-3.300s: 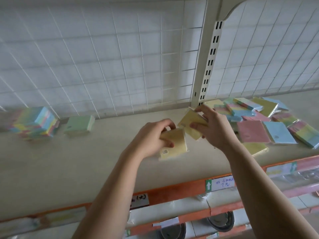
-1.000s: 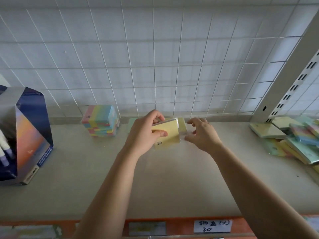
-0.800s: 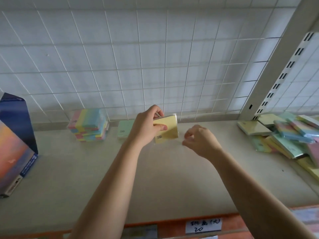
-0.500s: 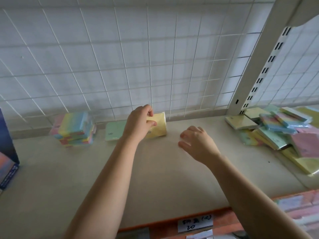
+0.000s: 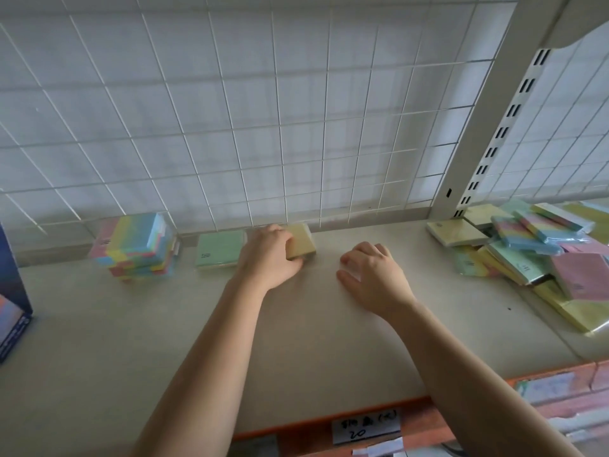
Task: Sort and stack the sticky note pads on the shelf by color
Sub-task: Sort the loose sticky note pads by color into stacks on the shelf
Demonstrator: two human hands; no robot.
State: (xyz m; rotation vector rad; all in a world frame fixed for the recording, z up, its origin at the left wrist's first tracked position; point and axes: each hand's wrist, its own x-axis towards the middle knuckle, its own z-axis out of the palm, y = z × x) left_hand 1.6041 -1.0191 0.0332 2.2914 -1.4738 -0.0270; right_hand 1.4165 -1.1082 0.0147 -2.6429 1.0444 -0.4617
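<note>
**A new colour pile begins**

The left hand (image 5: 270, 255), arm stretched to the back of the beige shelf (image 5: 296, 341), curls round a small stack of square yellow sticky note pads (image 5: 301, 242). The stack sits just right of the flat green sticky note pad (image 5: 219, 249), likely to start a yellow pile there. Further right, the right hand (image 5: 372, 275) rests loosely curled on the shelf, holding nothing.
</note>
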